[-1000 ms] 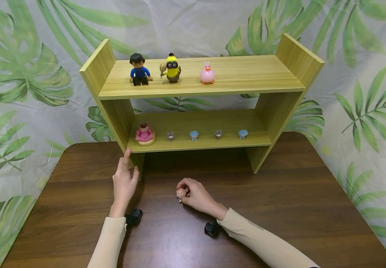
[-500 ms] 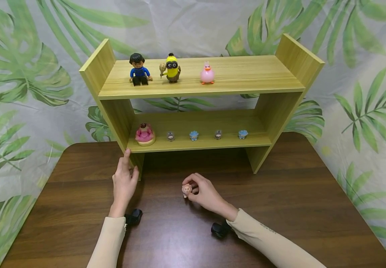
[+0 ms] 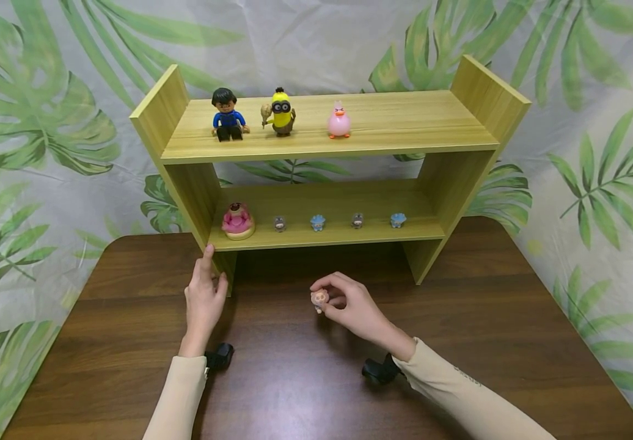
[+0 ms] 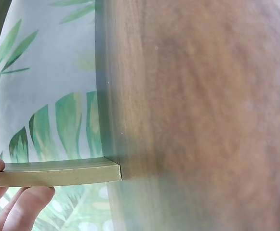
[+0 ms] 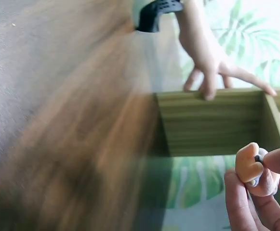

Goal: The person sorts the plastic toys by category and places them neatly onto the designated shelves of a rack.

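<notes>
A small pink figurine (image 3: 319,298) with a pale face is pinched between the thumb and fingers of my right hand (image 3: 357,311), raised above the table in front of the shelf. In the right wrist view the figurine (image 5: 249,164) shows its peach-coloured side, partly covered by the fingers. My left hand (image 3: 203,299) holds the front edge of the left side panel of the wooden shelf (image 3: 404,122). In the left wrist view, the thumb lies on one face of that side panel (image 4: 62,174) and the fingers press the other.
On the upper board stand a doll in blue (image 3: 228,116), a yellow minion figure (image 3: 281,113) and a pink duck figure (image 3: 340,122). The lower board bears a pink bear (image 3: 237,221) and several tiny figurines, including a blue one (image 3: 398,220). Beneath lies the brown table (image 3: 283,379).
My right hand has moved to the right and towards the shelf with the pink figurine, which now appears more upright. The left hand stays on the side panel.
</notes>
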`<state>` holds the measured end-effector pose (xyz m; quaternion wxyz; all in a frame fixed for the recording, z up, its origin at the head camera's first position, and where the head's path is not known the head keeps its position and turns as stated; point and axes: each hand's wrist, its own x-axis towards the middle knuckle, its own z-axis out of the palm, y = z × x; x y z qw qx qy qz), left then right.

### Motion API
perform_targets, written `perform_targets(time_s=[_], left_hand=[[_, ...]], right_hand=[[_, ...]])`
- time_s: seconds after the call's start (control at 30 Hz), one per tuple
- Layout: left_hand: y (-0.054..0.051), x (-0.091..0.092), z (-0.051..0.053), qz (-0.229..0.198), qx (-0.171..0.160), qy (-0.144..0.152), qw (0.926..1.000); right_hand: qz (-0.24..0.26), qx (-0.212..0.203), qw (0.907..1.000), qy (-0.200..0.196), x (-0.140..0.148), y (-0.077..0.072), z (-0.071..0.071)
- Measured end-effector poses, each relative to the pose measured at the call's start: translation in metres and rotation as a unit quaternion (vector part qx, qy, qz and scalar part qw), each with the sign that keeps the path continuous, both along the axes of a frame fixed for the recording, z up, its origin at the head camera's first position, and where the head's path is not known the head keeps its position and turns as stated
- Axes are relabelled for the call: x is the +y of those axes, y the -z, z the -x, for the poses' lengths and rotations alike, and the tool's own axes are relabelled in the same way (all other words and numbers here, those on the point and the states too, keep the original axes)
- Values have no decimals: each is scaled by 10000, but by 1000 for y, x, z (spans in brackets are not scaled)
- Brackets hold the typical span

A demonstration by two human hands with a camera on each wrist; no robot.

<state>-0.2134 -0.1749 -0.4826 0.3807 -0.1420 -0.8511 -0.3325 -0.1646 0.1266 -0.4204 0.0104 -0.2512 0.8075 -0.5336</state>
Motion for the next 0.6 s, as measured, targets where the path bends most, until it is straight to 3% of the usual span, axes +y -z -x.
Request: perform_targets(time_s=[0.6], left_hand=[[-1, 1, 0, 0, 36, 2, 10000]], right_hand=[[638, 320, 9974, 77, 32, -49, 0]])
